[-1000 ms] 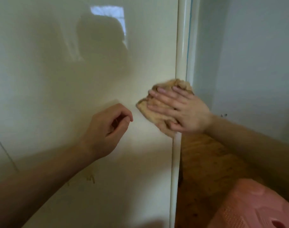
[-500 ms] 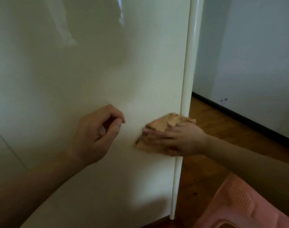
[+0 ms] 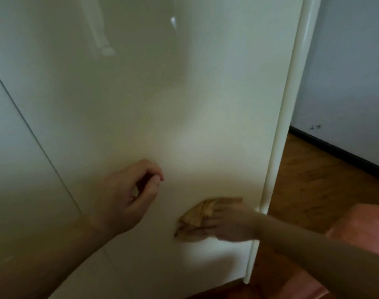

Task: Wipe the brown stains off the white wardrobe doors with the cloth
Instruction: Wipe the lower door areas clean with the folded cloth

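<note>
Lower now: right hand [image 3: 229, 225] presses soft, limp cloth [image 3: 196, 216] flat-fingered on slick wardrobe door [image 3: 162, 104], probably best pinned under the palm; left hand [image 3: 128, 197] curled, empty.

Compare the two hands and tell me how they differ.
The left hand is curled and holds nothing; the right hand presses the cloth flat to the door. The left hand is higher; the right hand is lower, near the door's edge. Both are bare.

Wardrobe door [image 3: 162, 93] lies unobstructed above; pink stool [image 3: 361, 225] crowds the lower right.
</note>
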